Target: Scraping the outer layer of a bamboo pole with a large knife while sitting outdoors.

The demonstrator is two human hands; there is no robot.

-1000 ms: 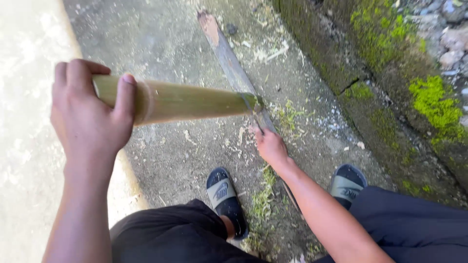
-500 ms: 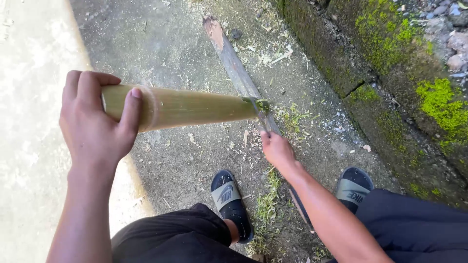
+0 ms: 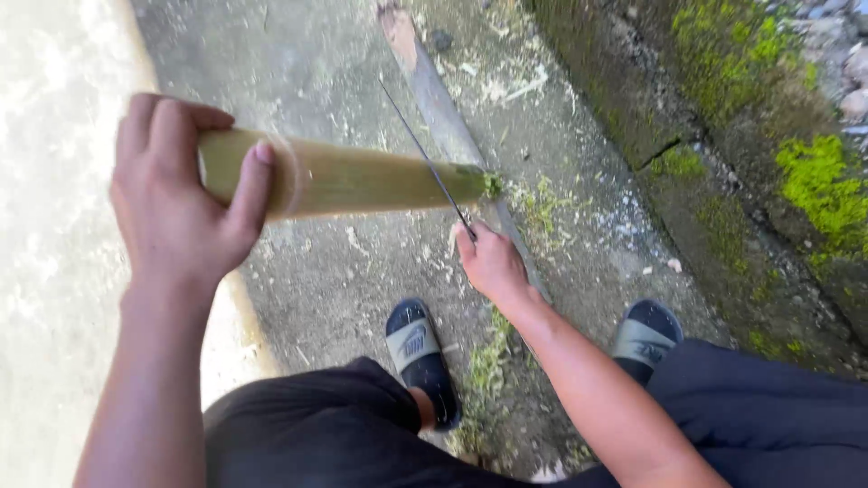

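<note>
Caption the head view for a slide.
Left hand grips a bamboo pole while right hand sets a thin blade against its far end.

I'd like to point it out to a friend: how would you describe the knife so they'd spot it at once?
Start at the pale yellow-green bamboo pole held level by the left hand. Near its far end, a thin dark blade crosses it, rising from the right hand. Unlike the broad wooden plank lying behind, it is a slim line.

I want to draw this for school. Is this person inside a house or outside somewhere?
Outside, probably a yard or path beside an old wall. The ground is rough concrete scattered with green shavings, and bright moss grows on the stone ledge.
</note>
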